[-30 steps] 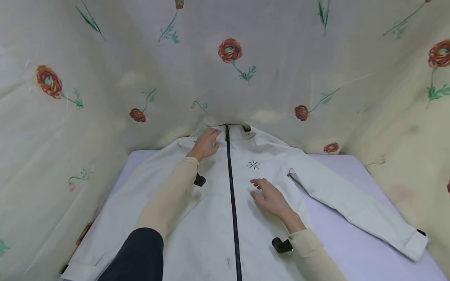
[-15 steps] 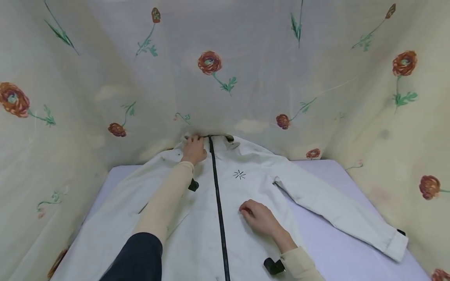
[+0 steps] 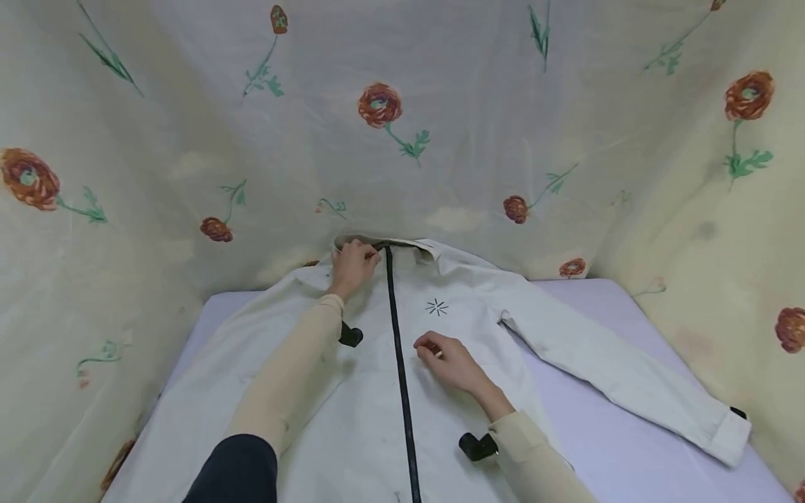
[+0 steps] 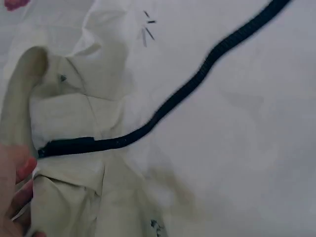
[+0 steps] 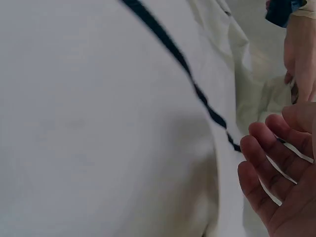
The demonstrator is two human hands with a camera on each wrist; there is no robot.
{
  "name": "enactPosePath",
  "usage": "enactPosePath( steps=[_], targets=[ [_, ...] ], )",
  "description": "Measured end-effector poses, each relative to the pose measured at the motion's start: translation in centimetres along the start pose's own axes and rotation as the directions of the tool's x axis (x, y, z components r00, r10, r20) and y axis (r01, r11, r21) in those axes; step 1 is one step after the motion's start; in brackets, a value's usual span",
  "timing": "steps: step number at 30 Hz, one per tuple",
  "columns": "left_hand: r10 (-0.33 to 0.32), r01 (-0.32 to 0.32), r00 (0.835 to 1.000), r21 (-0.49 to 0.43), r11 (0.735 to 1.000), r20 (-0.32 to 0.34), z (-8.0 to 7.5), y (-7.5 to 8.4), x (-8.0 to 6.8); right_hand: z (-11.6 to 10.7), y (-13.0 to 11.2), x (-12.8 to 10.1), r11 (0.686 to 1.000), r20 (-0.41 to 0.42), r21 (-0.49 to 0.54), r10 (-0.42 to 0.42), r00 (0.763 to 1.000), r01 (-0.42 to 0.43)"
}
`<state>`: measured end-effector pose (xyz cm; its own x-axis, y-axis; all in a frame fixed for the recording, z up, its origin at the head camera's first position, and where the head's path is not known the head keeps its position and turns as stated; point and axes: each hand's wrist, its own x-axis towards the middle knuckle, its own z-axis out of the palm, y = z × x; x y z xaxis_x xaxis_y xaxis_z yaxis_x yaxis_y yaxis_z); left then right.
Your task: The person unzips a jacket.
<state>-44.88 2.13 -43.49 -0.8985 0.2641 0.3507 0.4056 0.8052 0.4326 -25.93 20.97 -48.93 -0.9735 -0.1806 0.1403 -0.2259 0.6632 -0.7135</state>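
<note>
**White jacket lying flat, collar being held**

A smooth white jacket (image 3: 453,328) with a black ribbed zip (image 3: 400,363) is lying front-up on the lilac table (image 3: 629,447). The left hand (image 3: 352,267) is pinching the collar (image 3: 409,246) beside the zip's top. The right hand (image 3: 454,363) is resting on the chest, fingers (image 3: 428,346) loosely curled, gripping nothing.

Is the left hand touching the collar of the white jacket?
Touching. In the head view the left hand lies on the jacket at its collar, beside the top of the black zipper; the left wrist view shows fingers against the collar fabric.
</note>
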Motion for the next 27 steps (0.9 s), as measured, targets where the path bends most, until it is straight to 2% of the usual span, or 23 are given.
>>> enactPosePath(
  steps=[4, 8, 11, 18, 22, 27],
  targets=[
    [-0.023, 0.023, 0.997, -0.009, 1.000, 0.076, 0.4, 0.1, 0.1, 0.0, -1.3, 1.8, 0.999, -0.007, 0.041, -0.027, 1.000, 0.027],
    [-0.040, 0.041, 0.997, -0.012, 0.999, 0.059, 0.7, -0.3, -0.3, 0.3, -2.3, 2.8, 0.998, 0.006, 0.058, -0.029, 1.000, 0.028],
    [0.000, 0.000, 0.999, -0.014, 1.000, 0.046, 0.5, -0.3, -0.3, 0.3, -2.3, 3.5, 0.997, -0.009, 0.077, 0.011, 1.000, -0.010],
    [0.099, -0.095, 0.993, -0.054, 0.994, 0.064, -0.4, -0.2, 0.4, -0.9, -2.1, 5.9, 0.979, -0.060, 0.167, 0.131, 0.990, -0.120],
    [0.098, -0.089, 0.992, -0.105, 0.990, 0.078, -1.1, -0.4, 0.6, -1.2, -2.9, 7.5, 0.966, -0.074, 0.206, 0.177, 0.981, -0.158],
    [0.079, -0.050, 0.989, -0.223, 0.973, 0.123, -1.7, -0.4, 0.7, -0.7, -3.8, 9.3, 0.940, -0.072, 0.275, 0.227, 0.971, -0.200]
  ],
)
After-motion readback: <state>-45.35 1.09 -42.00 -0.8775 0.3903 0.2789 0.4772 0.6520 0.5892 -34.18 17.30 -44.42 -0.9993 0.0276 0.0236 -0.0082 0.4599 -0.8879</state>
